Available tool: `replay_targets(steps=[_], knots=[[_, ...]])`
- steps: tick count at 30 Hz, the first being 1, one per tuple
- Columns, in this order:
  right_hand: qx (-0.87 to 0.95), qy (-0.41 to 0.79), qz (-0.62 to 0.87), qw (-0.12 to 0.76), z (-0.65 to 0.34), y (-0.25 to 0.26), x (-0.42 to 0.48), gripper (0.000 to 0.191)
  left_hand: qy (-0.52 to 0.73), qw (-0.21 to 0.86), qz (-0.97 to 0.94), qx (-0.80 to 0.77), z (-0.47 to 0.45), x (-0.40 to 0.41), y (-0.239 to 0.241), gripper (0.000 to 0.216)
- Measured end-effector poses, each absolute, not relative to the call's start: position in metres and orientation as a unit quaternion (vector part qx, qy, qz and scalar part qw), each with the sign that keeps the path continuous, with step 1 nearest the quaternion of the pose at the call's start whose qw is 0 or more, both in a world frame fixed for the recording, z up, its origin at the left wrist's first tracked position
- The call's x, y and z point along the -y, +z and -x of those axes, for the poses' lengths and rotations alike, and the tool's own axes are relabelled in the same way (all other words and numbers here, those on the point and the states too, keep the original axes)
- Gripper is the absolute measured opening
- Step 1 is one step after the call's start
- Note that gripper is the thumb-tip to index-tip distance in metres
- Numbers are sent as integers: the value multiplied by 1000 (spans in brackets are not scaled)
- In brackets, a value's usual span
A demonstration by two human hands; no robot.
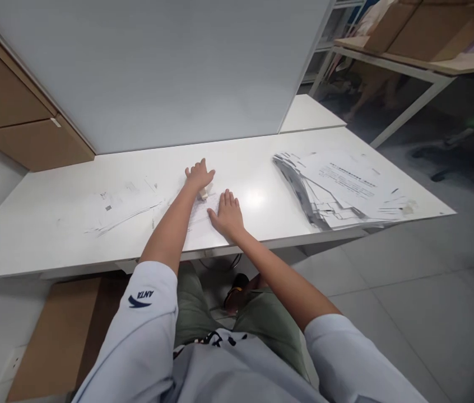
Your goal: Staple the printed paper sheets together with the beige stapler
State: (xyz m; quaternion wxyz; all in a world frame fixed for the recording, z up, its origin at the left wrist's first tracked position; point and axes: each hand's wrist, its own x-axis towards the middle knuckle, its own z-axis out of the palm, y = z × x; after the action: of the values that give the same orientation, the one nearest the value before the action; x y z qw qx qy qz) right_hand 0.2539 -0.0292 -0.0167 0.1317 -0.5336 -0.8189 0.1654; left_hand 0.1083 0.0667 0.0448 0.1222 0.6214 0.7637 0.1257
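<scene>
My left hand (pixel 200 174) reaches over the white table (pixel 136 168), its fingers apart and partly bent. A small pale, block-like piece (pixel 203 194) shows just below its palm; whether the hand touches it I cannot tell. My right hand (pixel 229 215) lies palm down near the table's front edge, fingers stretched out, beside a thin pale sheet (pixel 199 221) with faint marks. Part of that sheet is hidden by my left forearm.
A messy stack of printed papers (pixel 342 184) lies on the right of the table. Faint scraps and a dark square (pixel 108 207) are on the left. A large whitish panel (pixel 178 67) stands behind. Cardboard boxes (pixel 43 140) stand at back left.
</scene>
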Motion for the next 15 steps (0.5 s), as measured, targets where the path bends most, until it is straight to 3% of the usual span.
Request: replay_targets(steps=[10,15], knots=[[822,183,524,129,-254,-11,26,82,90,48,-656,-748,-124,-77,18,66],[820,178,527,132,-253,-10,25,80,186,95,-599,-773,-113,-82,17,47]])
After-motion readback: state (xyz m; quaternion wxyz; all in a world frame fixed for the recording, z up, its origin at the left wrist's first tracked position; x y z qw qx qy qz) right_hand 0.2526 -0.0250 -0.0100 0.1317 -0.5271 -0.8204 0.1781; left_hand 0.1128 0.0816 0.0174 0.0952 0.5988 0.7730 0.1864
